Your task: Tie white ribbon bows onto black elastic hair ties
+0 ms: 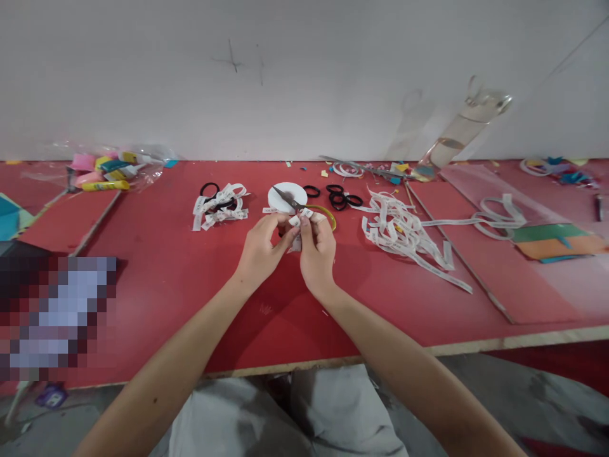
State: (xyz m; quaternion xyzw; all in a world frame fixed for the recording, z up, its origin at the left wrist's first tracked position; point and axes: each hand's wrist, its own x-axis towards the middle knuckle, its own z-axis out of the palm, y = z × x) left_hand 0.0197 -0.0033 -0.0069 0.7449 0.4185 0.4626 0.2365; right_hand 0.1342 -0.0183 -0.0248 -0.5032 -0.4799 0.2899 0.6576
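My left hand [266, 244] and my right hand [316, 251] meet over the middle of the red table. Both pinch a short white printed ribbon [307, 214] between thumbs and fingertips. Part of the ribbon is hidden by the fingers, and I cannot tell whether anything else is held with it. Just beyond lies a pair of scissors [332, 216] with yellow handles, its dark blades resting on a white round disc [301, 190]. Several black hair ties [339, 200] lie right of the disc. To the left sits a pile of black hair ties with white ribbons [223, 206] on them.
A tangle of white printed ribbon [397, 228] spreads on the right. Behind it, a transparent bottle [457, 136] leans on the wall. Coloured sheets [547, 241] lie far right. A plastic bag of glue tubes [111, 171] and a blurred-out device [71, 311] are left.
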